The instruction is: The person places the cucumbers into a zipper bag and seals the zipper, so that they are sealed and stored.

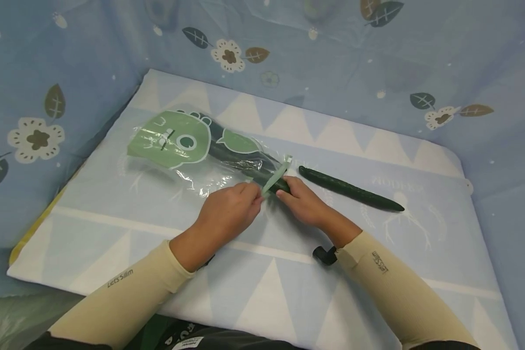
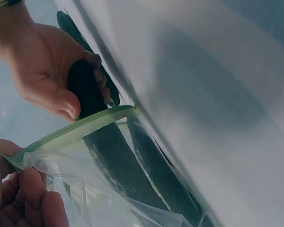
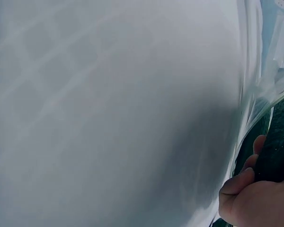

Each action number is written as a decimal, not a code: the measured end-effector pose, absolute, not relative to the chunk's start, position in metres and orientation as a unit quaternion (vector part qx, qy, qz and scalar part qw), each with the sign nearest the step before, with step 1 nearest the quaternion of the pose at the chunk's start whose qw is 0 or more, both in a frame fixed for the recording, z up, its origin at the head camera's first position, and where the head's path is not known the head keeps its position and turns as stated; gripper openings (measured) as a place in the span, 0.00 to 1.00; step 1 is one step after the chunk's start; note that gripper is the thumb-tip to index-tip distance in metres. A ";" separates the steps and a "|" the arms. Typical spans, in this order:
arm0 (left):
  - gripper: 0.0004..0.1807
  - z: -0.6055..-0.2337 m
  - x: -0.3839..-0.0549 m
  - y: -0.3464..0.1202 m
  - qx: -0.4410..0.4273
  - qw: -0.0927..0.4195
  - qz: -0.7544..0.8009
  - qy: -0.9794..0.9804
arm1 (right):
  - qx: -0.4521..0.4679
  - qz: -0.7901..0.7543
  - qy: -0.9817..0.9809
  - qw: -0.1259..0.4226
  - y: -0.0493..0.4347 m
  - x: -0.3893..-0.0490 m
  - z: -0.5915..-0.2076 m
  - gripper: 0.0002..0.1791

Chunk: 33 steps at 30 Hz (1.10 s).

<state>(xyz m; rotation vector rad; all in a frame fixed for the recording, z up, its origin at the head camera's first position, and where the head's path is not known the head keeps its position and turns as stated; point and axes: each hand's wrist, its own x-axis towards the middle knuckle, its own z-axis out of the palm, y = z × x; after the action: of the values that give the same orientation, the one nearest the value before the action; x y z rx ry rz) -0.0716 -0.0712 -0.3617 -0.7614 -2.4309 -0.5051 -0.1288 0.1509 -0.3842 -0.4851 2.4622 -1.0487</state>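
A clear zip bag with a green cartoon print lies on its side, its green-edged mouth facing right. My left hand pinches the near corner of that mouth, as the left wrist view shows with the green zip edge stretched from the fingertips. My right hand grips the outer end of a dark green cucumber, whose other part runs through the mouth into the bag. Beside it inside the bag lies another cucumber. In the right wrist view, the right fingers curl against the cucumber.
Another cucumber lies on the cloth-covered table, right of the bag mouth. Patterned blue fabric hangs behind and at both sides of the table. A black wrist-camera piece sticks out under the right wrist.
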 end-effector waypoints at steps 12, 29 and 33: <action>0.07 -0.367 -0.071 -0.067 -0.294 0.304 -0.191 -0.886 | -0.173 -0.433 0.871 0.156 0.130 -0.133 -0.403 0.23; 0.07 -0.366 -0.075 -0.069 -0.304 0.327 -0.185 -0.876 | -0.154 -0.426 0.879 0.151 0.103 -0.150 -0.400 0.34; 0.10 -0.364 -0.073 -0.074 -0.300 0.321 -0.183 -0.880 | -0.171 -0.413 0.882 0.149 0.093 -0.157 -0.399 0.32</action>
<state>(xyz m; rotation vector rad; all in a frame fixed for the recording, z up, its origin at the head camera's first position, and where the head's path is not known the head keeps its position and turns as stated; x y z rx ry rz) -0.0732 -0.0738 -0.3639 -0.7874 -2.3113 -0.4804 -0.1573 0.0931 -0.3993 -0.4902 2.5355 -1.1869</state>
